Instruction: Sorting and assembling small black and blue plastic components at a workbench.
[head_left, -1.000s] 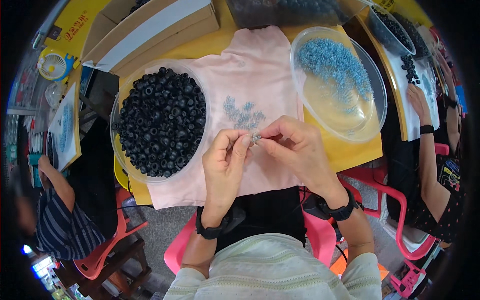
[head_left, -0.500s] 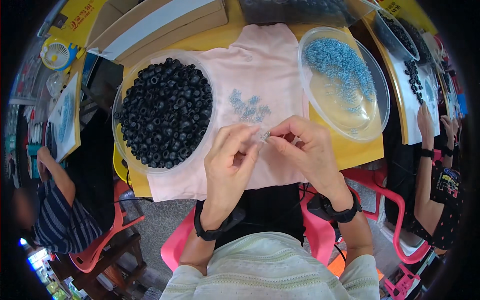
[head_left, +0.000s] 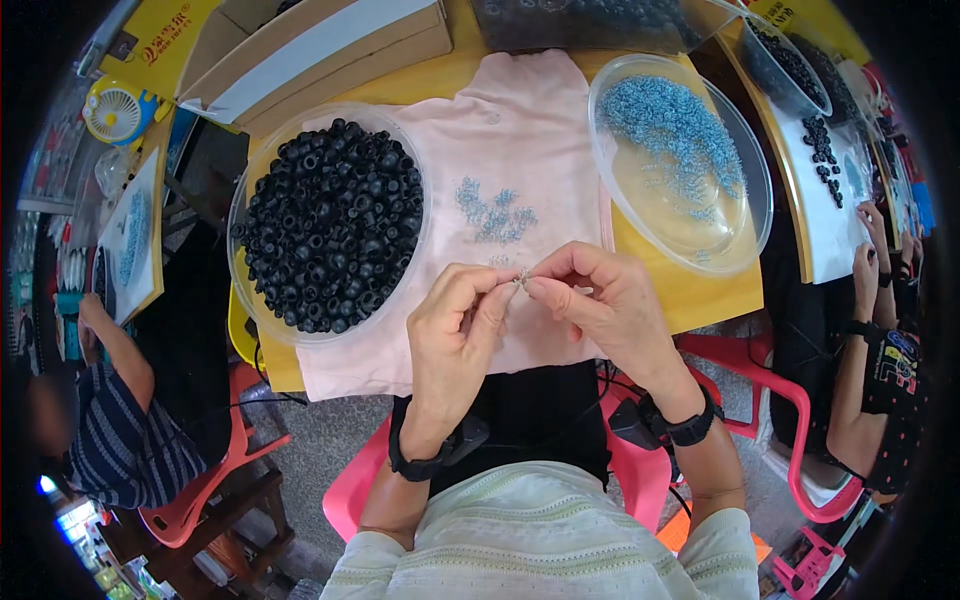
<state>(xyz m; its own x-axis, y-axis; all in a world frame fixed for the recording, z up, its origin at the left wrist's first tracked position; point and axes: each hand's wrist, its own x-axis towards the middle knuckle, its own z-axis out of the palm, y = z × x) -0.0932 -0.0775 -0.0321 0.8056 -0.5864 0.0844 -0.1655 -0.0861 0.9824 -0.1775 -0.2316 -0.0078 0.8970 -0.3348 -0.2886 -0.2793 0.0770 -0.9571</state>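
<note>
My left hand (head_left: 450, 335) and my right hand (head_left: 608, 305) meet over a pale pink cloth (head_left: 535, 120). Their fingertips pinch a tiny shiny silvery piece (head_left: 523, 279) between them; fingers partly cover it and its exact kind is too small to read. Just beyond the fingers lies a loose heap of small blue-grey wiry pieces (head_left: 497, 213), with a few more near the fingertips. To the left, a round clear tub (head_left: 427, 215) is heaped with small black hollow parts (head_left: 330, 220). On the right, a clear oval tray (head_left: 700, 250) holds many of the blue wiry pieces (head_left: 670, 125).
A cardboard box (head_left: 330, 65) and a dark clear-walled bin (head_left: 600, 25) stand along the table's far side. Co-workers sit at both sides, the right one's hands (head_left: 868, 265) near black parts. A yellow fan (head_left: 113, 112) sits far left; a red chair (head_left: 790, 400) is at right.
My right fingers have drawn closer to my left fingertips, and the small piece now sits between both. The co-worker's hands at right have come down nearer the table edge.
</note>
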